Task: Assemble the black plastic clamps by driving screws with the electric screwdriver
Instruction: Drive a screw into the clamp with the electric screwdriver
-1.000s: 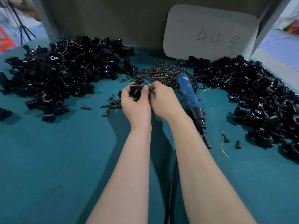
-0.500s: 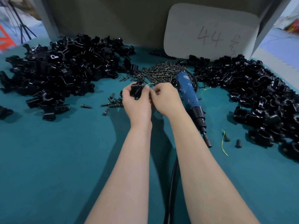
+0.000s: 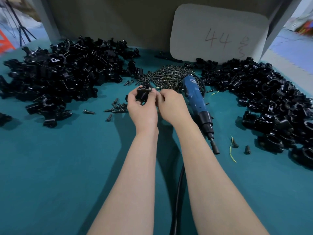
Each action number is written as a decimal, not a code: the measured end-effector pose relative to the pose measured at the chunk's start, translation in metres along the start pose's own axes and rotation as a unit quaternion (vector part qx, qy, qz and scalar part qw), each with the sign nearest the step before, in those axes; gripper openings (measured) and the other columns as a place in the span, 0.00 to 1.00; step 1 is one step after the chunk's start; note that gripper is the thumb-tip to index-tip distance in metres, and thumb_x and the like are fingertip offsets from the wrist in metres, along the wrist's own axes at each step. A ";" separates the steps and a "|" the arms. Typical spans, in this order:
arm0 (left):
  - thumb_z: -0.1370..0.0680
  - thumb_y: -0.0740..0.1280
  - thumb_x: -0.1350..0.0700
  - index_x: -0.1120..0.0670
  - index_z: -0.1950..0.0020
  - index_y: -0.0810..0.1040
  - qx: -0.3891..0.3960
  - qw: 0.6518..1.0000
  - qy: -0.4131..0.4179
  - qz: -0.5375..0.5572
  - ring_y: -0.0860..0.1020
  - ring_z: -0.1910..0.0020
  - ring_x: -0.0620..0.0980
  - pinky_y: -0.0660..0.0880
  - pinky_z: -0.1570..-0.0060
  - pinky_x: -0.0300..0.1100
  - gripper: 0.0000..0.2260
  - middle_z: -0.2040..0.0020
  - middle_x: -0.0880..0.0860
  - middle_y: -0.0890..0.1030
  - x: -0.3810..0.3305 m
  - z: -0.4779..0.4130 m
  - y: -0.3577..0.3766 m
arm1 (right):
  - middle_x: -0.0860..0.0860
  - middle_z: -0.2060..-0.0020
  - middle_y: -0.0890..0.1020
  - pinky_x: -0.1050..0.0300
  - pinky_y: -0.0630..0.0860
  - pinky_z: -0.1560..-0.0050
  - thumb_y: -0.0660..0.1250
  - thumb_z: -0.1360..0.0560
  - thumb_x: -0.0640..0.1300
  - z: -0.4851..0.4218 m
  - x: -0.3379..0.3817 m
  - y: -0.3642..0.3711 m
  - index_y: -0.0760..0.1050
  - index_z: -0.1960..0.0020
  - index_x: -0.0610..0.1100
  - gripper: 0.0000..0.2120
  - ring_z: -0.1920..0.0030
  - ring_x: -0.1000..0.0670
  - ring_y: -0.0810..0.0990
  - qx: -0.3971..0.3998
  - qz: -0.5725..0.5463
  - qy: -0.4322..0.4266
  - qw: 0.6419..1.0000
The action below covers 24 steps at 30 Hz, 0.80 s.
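Assembly workshop bench, teal mat (image 3: 50,167), heaped black clamp parts (image 3: 64,77), screw pile (image 3: 169,77), numbered card (image 3: 218,31)

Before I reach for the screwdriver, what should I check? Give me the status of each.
1. Black clamp gripped in left hand: ok.
2. Screw started in the clamp: cannot tell; only its head shows.
3. Right hand free to grab: cannot tell; its fingertips are hidden beside the clamp.
4. Electric screwdriver lying just right of the right hand, unobstructed: ok.
5. Screw pile stocked: ok.
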<state>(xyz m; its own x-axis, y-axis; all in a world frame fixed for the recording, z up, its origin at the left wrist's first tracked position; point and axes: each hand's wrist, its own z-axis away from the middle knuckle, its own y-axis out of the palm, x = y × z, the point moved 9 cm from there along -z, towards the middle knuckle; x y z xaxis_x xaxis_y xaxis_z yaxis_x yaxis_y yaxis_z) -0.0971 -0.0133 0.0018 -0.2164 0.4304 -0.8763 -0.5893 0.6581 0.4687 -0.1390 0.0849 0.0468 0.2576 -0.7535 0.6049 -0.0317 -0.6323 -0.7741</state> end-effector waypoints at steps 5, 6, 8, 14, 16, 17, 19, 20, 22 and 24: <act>0.22 0.69 0.58 0.54 0.50 0.74 0.016 0.999 -0.030 0.018 0.80 0.51 0.50 0.78 0.46 0.40 0.05 0.51 0.54 0.80 0.005 -0.001 0.003 | 0.48 0.66 0.79 0.55 0.67 0.62 0.55 0.19 0.56 -0.001 -0.006 -0.028 0.78 0.58 0.40 0.23 0.61 0.47 0.76 -0.053 -0.029 0.034 0.998; 0.22 0.68 0.58 0.56 0.50 0.74 0.023 0.997 -0.057 0.054 0.80 0.54 0.49 0.79 0.46 0.40 0.04 0.52 0.54 0.79 0.009 -0.001 0.005 | 0.48 0.62 0.80 0.55 0.67 0.60 0.56 0.19 0.56 -0.002 -0.013 -0.046 0.78 0.54 0.42 0.20 0.57 0.46 0.77 -0.112 -0.012 0.047 0.993; 0.21 0.67 0.59 0.60 0.49 0.73 0.039 0.984 -0.113 0.134 0.81 0.59 0.49 0.80 0.47 0.41 0.05 0.52 0.56 0.78 0.017 -0.002 0.008 | 0.44 0.44 0.78 0.52 0.69 0.47 0.62 0.22 0.57 -0.002 -0.037 -0.071 0.74 0.40 0.43 0.19 0.43 0.42 0.74 -0.167 0.061 0.110 0.978; 0.21 0.67 0.60 0.62 0.49 0.73 0.072 0.949 -0.215 0.219 0.82 0.57 0.54 0.82 0.53 0.42 0.06 0.54 0.62 0.80 0.025 0.002 0.015 | 0.41 0.39 0.74 0.50 0.72 0.48 0.71 0.26 0.49 0.010 -0.098 -0.049 0.65 0.33 0.40 0.27 0.42 0.39 0.74 -0.001 0.050 0.272 0.961; 0.22 0.68 0.61 0.62 0.49 0.74 0.074 0.945 -0.225 0.224 0.82 0.57 0.54 0.82 0.54 0.42 0.06 0.54 0.63 0.80 0.026 0.003 0.015 | 0.43 0.50 0.77 0.55 0.70 0.60 0.69 0.25 0.47 0.006 -0.096 -0.055 0.69 0.40 0.38 0.19 0.54 0.43 0.76 -0.023 0.020 0.248 0.968; 0.22 0.68 0.61 0.62 0.49 0.74 0.069 0.949 -0.219 0.217 0.83 0.58 0.53 0.82 0.54 0.42 0.06 0.53 0.62 0.80 0.026 0.003 0.014 | 0.45 0.56 0.76 0.57 0.69 0.65 0.68 0.24 0.46 0.005 -0.095 -0.060 0.71 0.42 0.37 0.16 0.60 0.45 0.75 -0.038 -0.017 0.243 0.969; 0.22 0.68 0.61 0.61 0.51 0.74 0.046 0.970 -0.173 0.162 0.82 0.59 0.51 0.81 0.53 0.40 0.05 0.53 0.58 0.79 0.022 -0.002 0.007 | 0.44 0.59 0.76 0.59 0.72 0.70 0.68 0.24 0.44 0.004 -0.093 -0.072 0.73 0.43 0.35 0.15 0.64 0.46 0.75 -0.089 -0.172 0.240 0.951; 0.22 0.68 0.60 0.58 0.52 0.75 0.026 0.987 -0.130 0.095 0.82 0.58 0.51 0.81 0.52 0.40 0.04 0.53 0.56 0.79 0.018 -0.006 0.000 | 0.43 0.58 0.77 0.60 0.75 0.70 0.68 0.24 0.43 0.006 -0.090 -0.076 0.74 0.44 0.34 0.15 0.64 0.46 0.76 -0.110 -0.278 0.240 0.923; 0.23 0.69 0.57 0.55 0.53 0.75 -0.015 0.997 -0.039 -0.067 0.81 0.53 0.52 0.79 0.47 0.43 0.04 0.53 0.53 0.80 0.006 -0.011 -0.012 | 0.42 0.57 0.78 0.57 0.80 0.67 0.68 0.25 0.39 0.008 -0.078 -0.075 0.73 0.49 0.35 0.09 0.66 0.47 0.79 -0.111 -0.494 0.227 0.832; 0.23 0.69 0.54 0.55 0.48 0.77 -0.043 0.984 0.017 -0.171 0.80 0.52 0.52 0.77 0.51 0.38 0.07 0.50 0.54 0.82 -0.004 -0.012 -0.019 | 0.41 0.56 0.77 0.53 0.82 0.60 0.66 0.26 0.33 0.008 -0.064 -0.068 0.70 0.52 0.37 0.06 0.65 0.46 0.80 -0.098 -0.657 0.206 0.718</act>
<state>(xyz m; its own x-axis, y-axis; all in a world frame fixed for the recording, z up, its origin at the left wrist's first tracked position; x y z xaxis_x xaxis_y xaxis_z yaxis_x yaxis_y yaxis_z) -0.0941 -0.0352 -0.0048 -0.0192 0.1707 -0.9851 -0.6958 0.7052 0.1357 -0.1454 0.1776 0.0589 -0.1160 0.5540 0.8244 -0.1682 -0.8290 0.5334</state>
